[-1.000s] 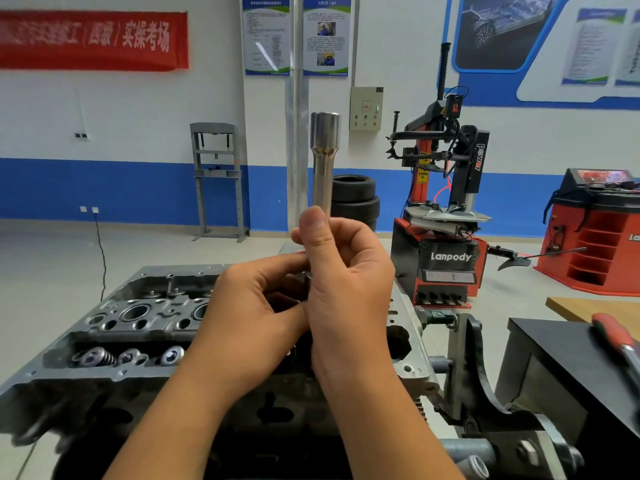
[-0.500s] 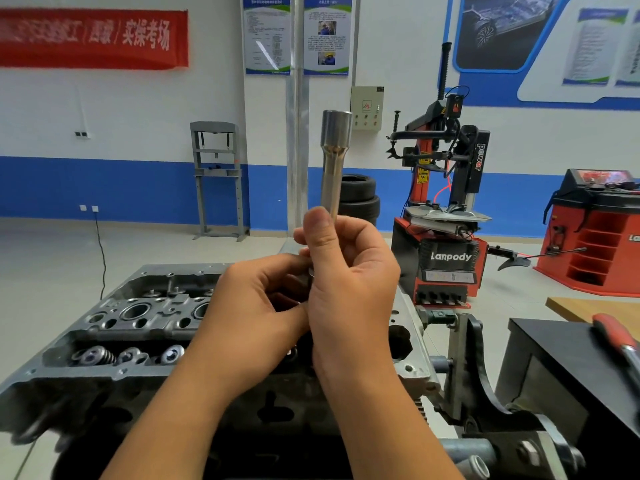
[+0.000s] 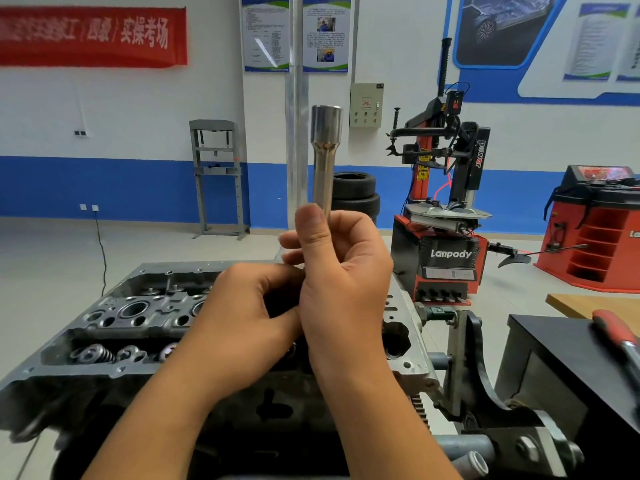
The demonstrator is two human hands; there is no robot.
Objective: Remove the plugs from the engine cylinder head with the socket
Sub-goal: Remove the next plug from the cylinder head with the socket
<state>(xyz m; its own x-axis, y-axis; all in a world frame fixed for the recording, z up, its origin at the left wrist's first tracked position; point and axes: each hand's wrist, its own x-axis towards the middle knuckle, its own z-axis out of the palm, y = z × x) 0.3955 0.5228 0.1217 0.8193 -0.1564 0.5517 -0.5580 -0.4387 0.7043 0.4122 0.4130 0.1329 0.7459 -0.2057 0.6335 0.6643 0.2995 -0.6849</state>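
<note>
- A workshop held a tyre changer (image 3: 446, 216) and stacked tyres (image 3: 355, 195).
- The right hand (image 3: 341, 282) gripped the upright socket (image 3: 323, 161) above the cylinder head (image 3: 114, 323).
- The left hand (image 3: 242, 323) was curled at the socket's base, possibly pinching something hidden.

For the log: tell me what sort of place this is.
Most likely an auto-repair training workshop: a cylinder head on a stand, a Lanpody tyre changer, stacked tyres, and posters along the wall.

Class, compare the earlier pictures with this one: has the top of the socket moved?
Yes. The socket top swung right, away from the grey pillar, then tipped back left, ending slightly right of its start.
</note>
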